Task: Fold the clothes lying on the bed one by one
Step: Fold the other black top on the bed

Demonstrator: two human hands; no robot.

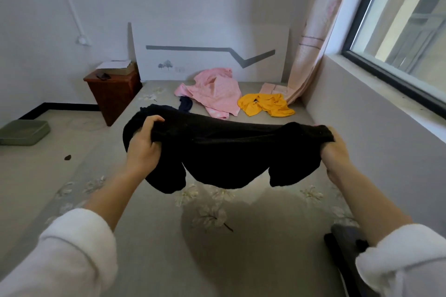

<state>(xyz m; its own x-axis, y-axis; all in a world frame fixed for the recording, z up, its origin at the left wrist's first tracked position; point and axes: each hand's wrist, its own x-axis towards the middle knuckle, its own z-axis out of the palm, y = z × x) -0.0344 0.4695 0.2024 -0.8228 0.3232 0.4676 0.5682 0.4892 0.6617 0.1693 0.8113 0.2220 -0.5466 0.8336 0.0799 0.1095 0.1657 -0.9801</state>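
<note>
A black garment [226, 152] hangs stretched in the air above the bed [154, 248]. My left hand [143, 144] grips its left end and my right hand [336, 154] grips its right end, both with fingers curled into the cloth. The garment sags in the middle and its lower parts dangle just above the sheet. Farther up the bed lie a crumpled pink garment [213, 93], a yellow garment [265, 104] and a small dark blue piece [185, 103].
A grey wall and window sill [376, 113] run along the bed's right side, with a pink curtain [311, 38] at the far corner. A wooden bedside cabinet [113, 94] stands at the left, a green tray [23, 132] lies on the floor. Dark folded cloth [342, 243] sits near my right sleeve.
</note>
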